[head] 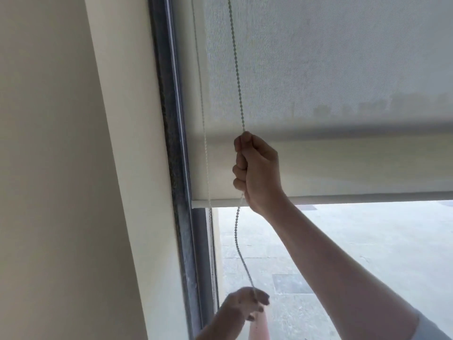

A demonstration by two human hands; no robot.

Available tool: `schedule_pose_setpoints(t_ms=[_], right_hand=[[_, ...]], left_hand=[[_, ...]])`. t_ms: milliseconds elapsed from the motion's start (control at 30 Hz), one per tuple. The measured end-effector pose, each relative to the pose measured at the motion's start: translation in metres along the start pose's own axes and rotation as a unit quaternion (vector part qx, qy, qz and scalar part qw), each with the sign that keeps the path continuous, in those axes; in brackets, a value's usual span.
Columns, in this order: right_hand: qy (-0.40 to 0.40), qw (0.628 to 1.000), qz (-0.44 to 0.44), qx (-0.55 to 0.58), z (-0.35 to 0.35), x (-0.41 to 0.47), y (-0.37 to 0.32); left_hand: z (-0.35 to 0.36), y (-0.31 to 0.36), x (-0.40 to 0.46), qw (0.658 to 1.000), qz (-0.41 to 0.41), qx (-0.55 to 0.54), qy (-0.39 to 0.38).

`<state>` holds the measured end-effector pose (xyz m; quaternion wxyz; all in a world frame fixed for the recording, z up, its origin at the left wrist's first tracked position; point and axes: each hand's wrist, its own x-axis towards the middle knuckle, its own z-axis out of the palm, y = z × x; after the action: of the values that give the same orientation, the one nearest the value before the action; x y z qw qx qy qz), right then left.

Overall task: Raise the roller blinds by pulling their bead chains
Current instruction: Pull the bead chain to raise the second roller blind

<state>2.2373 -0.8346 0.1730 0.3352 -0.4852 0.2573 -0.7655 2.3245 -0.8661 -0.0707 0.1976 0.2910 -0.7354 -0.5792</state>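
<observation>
Right forearm (343, 266): nearest the lens, bare, rose from the lower right corner to the fist.
Right hand (257, 173): closed into a fist around the front run of the bead chain (236, 69), knuckles toward the frame, chain entering at the top of the fist and leaving below the heel.
Left hand (245, 305): well below the fist, fingers pinched together on the same run; blurred, so exact finger placement could not be told.
Chain above the fist: straight and taut, climbed out of view at the top.
Chain between the hands: slacker, bowed slightly, small round beads on a thin cord.
Rear run (204, 119): just to the frame side of the fist, pale, hung untouched beside the blind's edge.
Handling, as a judgement: light, limp, grippy by its beads; probably best taken high on the front run in a full fist, hand over hand; likely to slip through a loose pinch.
Roller blind (318, 69): directly behind the fist, woven translucent mesh, flat and matte, partly raised.
Bottom bar (343, 200): level with the wrist, straight, pale, stiff-looking.
Window frame (181, 192): beyond the rear run, dark, speckled, upright.
Wall (61, 168): furthest out on that side, smooth, cream.
Paving (367, 229): seen below the bar, grey slabs outdoors.
</observation>
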Motion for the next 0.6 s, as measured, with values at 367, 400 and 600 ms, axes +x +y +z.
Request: schedule_pose_setpoints(t_ms=[367,400,600], right_hand=[[0.006,0.999,0.042,-0.008,-0.029,-0.038,0.038],[0.003,0.999,0.048,-0.006,-0.028,-0.042,0.041],[0.007,0.997,0.08,-0.018,-0.026,-0.059,0.052]], left_hand=[[-0.096,0.229,0.0,0.923,0.321,-0.21,0.027],[-0.1,0.25,0.0,0.919,0.332,-0.212,0.022],[-0.109,0.341,0.001,0.906,0.351,-0.224,0.078]])
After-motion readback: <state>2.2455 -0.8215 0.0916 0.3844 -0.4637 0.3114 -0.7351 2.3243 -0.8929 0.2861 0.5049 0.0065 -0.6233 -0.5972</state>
